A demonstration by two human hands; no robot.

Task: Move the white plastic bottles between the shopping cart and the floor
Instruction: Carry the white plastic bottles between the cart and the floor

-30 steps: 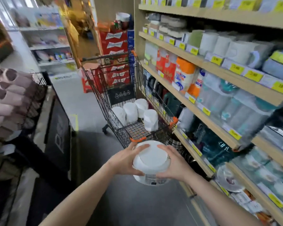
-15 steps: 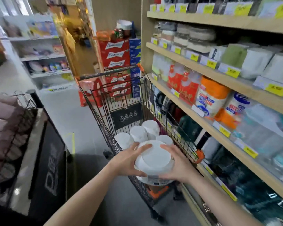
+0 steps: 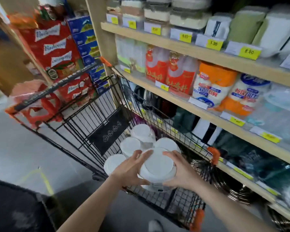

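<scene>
Gripping white bottle point(image 3: 158, 166) | left fingers point(image 3: 141, 156), right fingers point(image 3: 170, 155) flank lid | above cart point(image 3: 94, 118)

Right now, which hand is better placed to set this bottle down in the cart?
Probably the right hand: it grips the bottle on the side toward the cart's open floor; other bottles crowd the left hand.

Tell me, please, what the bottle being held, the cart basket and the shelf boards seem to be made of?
Held bottle: likely plastic, matte white lid with a moulded rim, gripped by left hand and right hand.
Cart basket: thin black-coated wire, probably steel, with orange corner caps.
Shelf boards: pale wood-look, perhaps laminate.
</scene>
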